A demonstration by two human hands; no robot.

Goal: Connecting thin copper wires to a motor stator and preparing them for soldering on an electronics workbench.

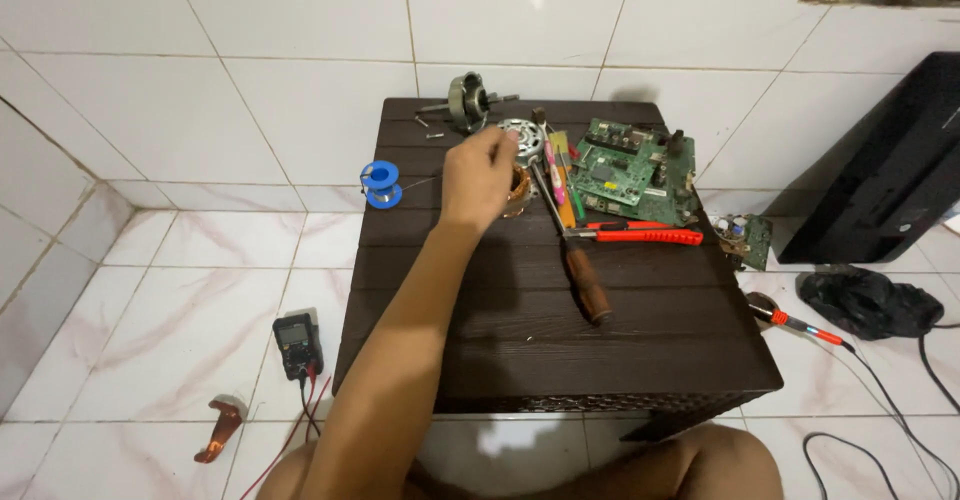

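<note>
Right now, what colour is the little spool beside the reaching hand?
Blue; the spool shows best in the head view, left of the hand.

Screen: 1 pc, small rectangular display on the black multimeter (297,344), lying on the floor tiles left of the dark surface (620,360); display dark, unlit. No pkgs, labels or signs discernible.
</note>
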